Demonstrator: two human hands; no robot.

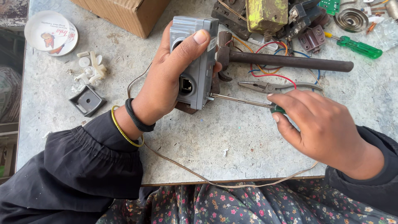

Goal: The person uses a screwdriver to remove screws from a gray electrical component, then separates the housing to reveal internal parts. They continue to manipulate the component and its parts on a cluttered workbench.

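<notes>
Right, head view, line by line:

Left hand: the left hand [166, 83] wraps a grey plastic box [199, 62] and holds it upright just above the table [232, 141]; the thumb is pressed across its front face, and the other fingers [217, 66] curl round the far side.
Grey box: a small socket shows on the face below the thumb, with a brown part peeking out under the palm.
Right hand: the right hand [323, 128] has its fingertips pinched together on the green handle of a screwdriver [244, 101].
Screwdriver: the metal shaft runs from those fingertips straight to the box's lower side edge, tip touching it.
Beyond the right fingers: pliers [269, 86] just past them, then a hammer [286, 61] lying over coloured wires [269, 75].
Farther off: a second green screwdriver [358, 47], well clear of both hands.
Beside the left wrist: a thin wire [232, 184] trailing to the table's near edge.
</notes>
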